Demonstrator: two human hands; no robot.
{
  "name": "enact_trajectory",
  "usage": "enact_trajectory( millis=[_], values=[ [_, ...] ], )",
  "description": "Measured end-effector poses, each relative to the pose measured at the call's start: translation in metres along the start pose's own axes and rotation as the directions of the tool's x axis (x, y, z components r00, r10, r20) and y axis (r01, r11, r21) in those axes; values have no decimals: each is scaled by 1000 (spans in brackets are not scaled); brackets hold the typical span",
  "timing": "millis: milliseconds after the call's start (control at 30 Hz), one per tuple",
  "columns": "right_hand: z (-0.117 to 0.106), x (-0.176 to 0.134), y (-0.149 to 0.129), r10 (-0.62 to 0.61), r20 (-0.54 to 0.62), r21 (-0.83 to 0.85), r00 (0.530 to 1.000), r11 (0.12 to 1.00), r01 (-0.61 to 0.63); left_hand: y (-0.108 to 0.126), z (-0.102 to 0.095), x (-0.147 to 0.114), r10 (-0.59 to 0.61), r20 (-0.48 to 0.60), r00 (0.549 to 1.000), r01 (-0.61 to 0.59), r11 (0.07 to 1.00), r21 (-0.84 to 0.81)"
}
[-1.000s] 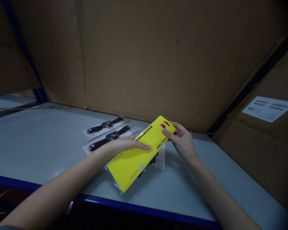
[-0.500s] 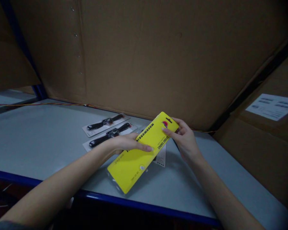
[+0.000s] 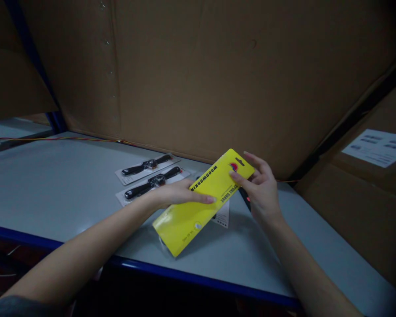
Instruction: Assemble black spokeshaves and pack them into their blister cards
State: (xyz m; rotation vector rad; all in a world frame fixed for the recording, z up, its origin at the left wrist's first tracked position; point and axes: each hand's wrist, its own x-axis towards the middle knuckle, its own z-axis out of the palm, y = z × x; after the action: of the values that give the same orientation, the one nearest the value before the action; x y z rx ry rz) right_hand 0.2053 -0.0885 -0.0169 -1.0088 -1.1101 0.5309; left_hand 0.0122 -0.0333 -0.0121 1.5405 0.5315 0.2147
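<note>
A yellow spokeshave blister pack [image 3: 185, 222] is held up at a slant over the table, its printed card back facing me and its clear plastic on the underside. My left hand [image 3: 178, 193] grips it at the middle, thumb flat across the card and fingers hidden beneath. At the upper right end, next to the hang slot, my right hand [image 3: 263, 189] pinches the card between thumb and fingers. Two packed black spokeshaves, one far [image 3: 148, 166] and one nearer [image 3: 156, 181], lie face up behind my left hand. Another pack [image 3: 222, 215] is mostly covered by the yellow one.
The grey table [image 3: 53, 189] has a blue front edge [image 3: 145, 266]. Behind it rises a tall cardboard wall [image 3: 198, 88]. A cardboard box with a white label [image 3: 378, 147] stands at the right. Twisted wires [image 3: 86, 139] run along the table's back edge.
Both hands have shifted slightly right and up in view with the yellow pack. My right index finger has lifted away from the card. The view itself has moved a little.
</note>
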Motion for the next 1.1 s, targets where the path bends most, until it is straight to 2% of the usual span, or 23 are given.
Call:
enact_trajectory(
  millis=[267,333,400,433,467,533,600,633,667,700,833,1000,1100],
  values=[
    [3,-1,-2,61,6,53,998,997,-61,-3,3,1,51,4,999,-51,998,-48],
    [6,-3,-2,119,19,82,993,989,-120,-1,4,2,87,-35,996,-90,992,-93],
    [9,-7,-3,218,112,95,970,969,-229,1,4,3,136,-136,981,-155,977,-145],
    [11,-9,-3,285,193,83,939,949,-305,2,4,3,163,-205,965,-199,965,-172],
    [13,-13,-4,359,284,52,889,920,-388,4,3,4,188,-283,940,-249,948,-198],
    [18,-20,-4,496,454,-53,740,844,-534,6,0,5,226,-433,873,-353,904,-241],
    [23,-28,-3,579,558,-156,594,776,-611,6,-2,6,240,-534,811,-432,861,-269],
    [25,-31,-2,594,588,-183,549,759,-625,5,-4,7,242,-559,793,-456,845,-281],
    [27,-34,0,592,602,-190,536,758,-624,4,-5,8,245,-567,786,-472,831,-295],
    [29,-36,2,583,609,-187,537,764,-617,3,-6,9,252,-563,787,-482,821,-307],
    [32,-37,6,562,575,-168,595,792,-587,-5,-9,13,260,-554,791,-490,812,-317],
    [29,-33,4,530,553,-160,642,825,-542,-7,-12,15,165,-593,788,-419,849,-321],
    [28,-32,2,504,524,-160,687,850,-501,-5,-12,15,129,-606,785,-399,854,-335]
  ],
)
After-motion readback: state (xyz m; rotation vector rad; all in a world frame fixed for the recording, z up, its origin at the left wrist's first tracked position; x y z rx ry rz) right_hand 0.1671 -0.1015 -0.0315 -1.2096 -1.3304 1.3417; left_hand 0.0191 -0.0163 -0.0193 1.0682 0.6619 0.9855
